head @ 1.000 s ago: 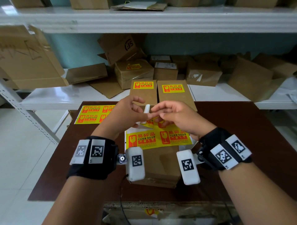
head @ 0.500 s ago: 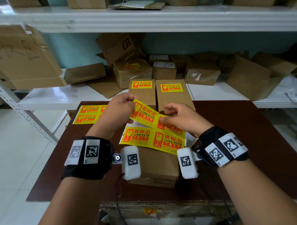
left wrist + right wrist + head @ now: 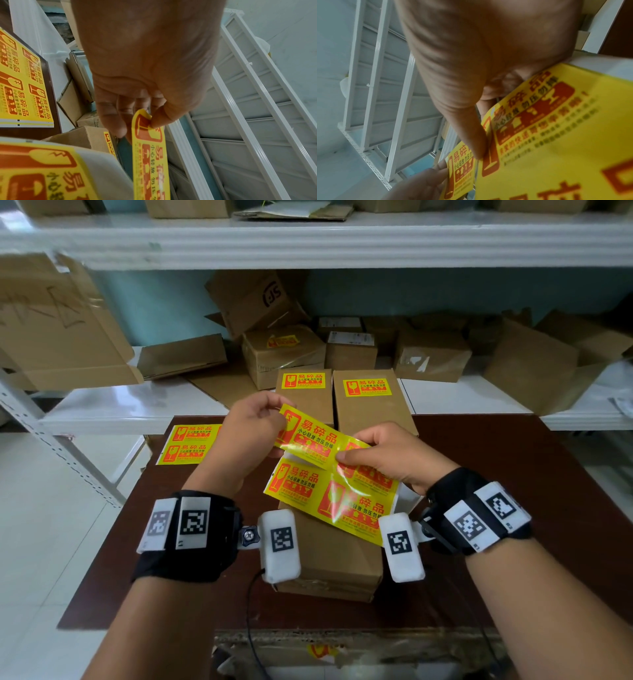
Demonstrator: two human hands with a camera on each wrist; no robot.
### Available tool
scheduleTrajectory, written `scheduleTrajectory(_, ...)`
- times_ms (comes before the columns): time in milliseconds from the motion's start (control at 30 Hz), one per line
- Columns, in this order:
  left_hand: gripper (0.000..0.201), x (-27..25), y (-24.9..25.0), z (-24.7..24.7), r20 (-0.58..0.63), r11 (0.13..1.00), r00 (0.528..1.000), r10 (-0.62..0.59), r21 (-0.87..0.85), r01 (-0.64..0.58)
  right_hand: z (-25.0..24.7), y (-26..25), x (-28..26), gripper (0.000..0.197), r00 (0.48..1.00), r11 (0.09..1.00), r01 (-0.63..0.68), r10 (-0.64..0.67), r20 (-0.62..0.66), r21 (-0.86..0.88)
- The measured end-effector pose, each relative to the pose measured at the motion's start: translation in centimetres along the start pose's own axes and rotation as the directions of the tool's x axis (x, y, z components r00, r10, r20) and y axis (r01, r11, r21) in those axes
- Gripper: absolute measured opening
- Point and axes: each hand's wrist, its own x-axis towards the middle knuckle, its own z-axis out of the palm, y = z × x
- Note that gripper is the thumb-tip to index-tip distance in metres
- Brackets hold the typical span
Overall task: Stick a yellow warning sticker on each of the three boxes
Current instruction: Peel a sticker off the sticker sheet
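Head view, left to right: spare sheet (image 3: pixel 187 444) lies flat at left centre of the table (image 3: pixel 513 491), not involved. Left hand (image 3: pixel 245 433) pinches the upper-left end of the sticker (image 3: pixel 310 440) between thumb and fingertips; the left wrist view confirms the thumb on the sticker's end. The sticker's long axis runs from upper left down to lower right, ending under the right hand (image 3: pixel 383 455). That hand pins the sheet (image 3: pixel 329 498) with its thumb on top; its fingers under the sheet are hidden. The sticker looks partly peeled, its right end at or near the sheet; can't tell if it's fully free. The bare box (image 3: pixel 329 556) sits directly below both hands, lower centre, long axis running away from the camera, so the sticker lies roughly across it. Two labelled boxes (image 3: pixel 342 398) stand upper centre, behind the hands. Judgement: two done, one left. Left hand is the one to carry the sticker; the target is down and toward the camera, so it needs a turn to square up with the box top.
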Motion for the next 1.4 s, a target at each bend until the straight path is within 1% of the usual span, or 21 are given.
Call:
scheduleTrajectory(167,0.020,0.0,-0.1,-0.2,-0.010,1.000,1.000,-0.002,0.000,0.002,-0.3,0.0,0.0,0.017,1.000,0.999,-0.012,0.012,0.010,0.040)
scheduleTrajectory(300,0.019,0.0,-0.2,-0.2,-0.028,1.000,1.000,-0.012,0.000,0.012,-0.6,0.2,0.0,0.018,1.000,0.999,-0.030,0.030,0.003,0.045)
scheduleTrajectory(367,0.020,0.2,-0.3,-0.4,-0.073,1.000,0.997,-0.008,0.022,0.010,-0.7,0.3,0.1,0.021,0.999,0.999,-0.045,0.045,-0.008,0.028)
scheduleTrajectory(433,0.023,0.4,-0.5,-0.8,-0.093,0.999,0.996,-0.014,0.032,0.017,-0.9,0.6,0.1,0.024,0.998,0.998,-0.053,0.053,-0.031,0.017)
scheduleTrajectory(567,0.033,0.5,-0.5,-0.9,-0.106,0.999,0.994,-0.038,0.023,0.041,-1.4,0.8,0.1,0.020,0.997,0.999,-0.053,0.053,-0.059,0.002)
scheduleTrajectory(667,0.033,0.5,-0.4,-0.8,-0.118,0.999,0.992,-0.040,0.004,0.041,-1.9,1.0,0.1,0.019,0.996,0.999,-0.045,0.045,-0.074,-0.003)
scheduleTrajectory(767,0.031,0.5,-0.4,-0.8,-0.112,0.999,0.992,-0.051,0.006,0.052,-2.7,1.3,-0.2,0.014,0.994,0.999,-0.034,0.036,-0.105,0.018)
scheduleTrajectory(900,0.026,0.5,-0.4,-0.5,-0.086,0.998,0.995,-0.052,0.024,0.054,-3.5,2.2,-0.5,0.015,0.986,0.998,-0.037,0.045,-0.163,0.052)
scheduleTrajectory(1033,0.023,0.4,0.0,0.6,-0.059,0.999,0.997,-0.047,0.014,0.048,-4.4,3.4,-0.5,0.018,0.980,0.994,-0.064,0.079,-0.183,0.086)
scheduleTrajectory(1133,0.019,0.6,0.0,1.1,-0.030,0.998,0.998,-0.061,0.009,0.061,-5.4,4.6,-0.7,0.015,0.969,0.990,-0.118,0.133,-0.207,0.082)
scheduleTrajectory(1200,0.017,0.7,-0.1,1.2,-0.019,0.997,0.997,-0.078,0.006,0.079,-5.9,6.0,-0.7,0.015,0.960,0.983,-0.185,0.184,-0.210,0.018)
scheduleTrajectory(1267,0.017,0.7,-0.1,1.3,-0.010,0.996,0.996,-0.089,0.016,0.089,-6.3,7.9,-0.4,0.020,0.949,0.956,-0.268,0.242,-0.202,-0.115)
scheduleTrajectory(1333,0.016,0.7,-0.1,1.5,0.001,0.995,0.995,-0.098,0.027,0.098,-6.4,9.4,-0.4,0.024,0.937,0.904,-0.338,0.295,-0.188,-0.264)
scheduleTrajectory(1400,0.016,0.6,0.0,1.8,0.014,0.994,0.994,-0.106,0.041,0.105,-6.4,10.3,-0.4,0.027,0.926,0.842,-0.377,0.331,-0.182,-0.385)
